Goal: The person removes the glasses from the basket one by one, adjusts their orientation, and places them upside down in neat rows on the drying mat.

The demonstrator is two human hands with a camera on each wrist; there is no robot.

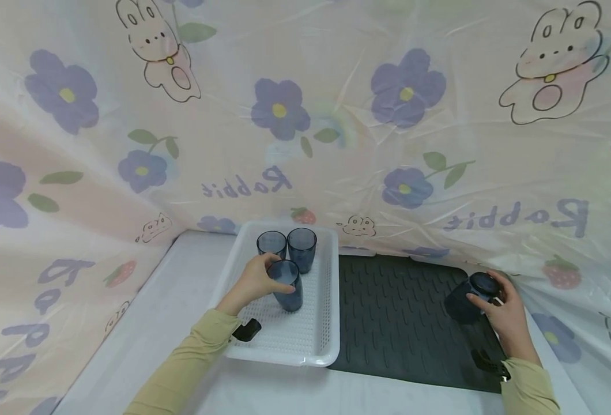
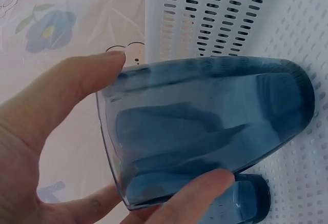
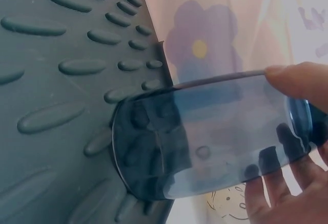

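My left hand [image 1: 257, 281] grips a blue drinking glass [image 1: 290, 297] near its rim, thumb on one side and fingers on the other. This glass stands mouth up in the white perforated basket [image 1: 331, 300]; in the left wrist view its base end is against the basket floor. Two more blue glasses [image 1: 272, 244] [image 1: 302, 249] stand upright behind it. Far to the right, my right hand [image 1: 508, 314] holds another blue glass [image 1: 461, 302] near its base, mouth down and tilted. The rim of that glass is right at the dark ridged mat [image 1: 399, 323].
The mat lies directly right of the basket on a white table [image 1: 202, 369]. A patterned plastic sheet [image 1: 336, 155] with flowers and rabbits rises behind and at both sides, close to the mat's far right corner. Dark straps [image 1: 247, 330] sit at both wrists.
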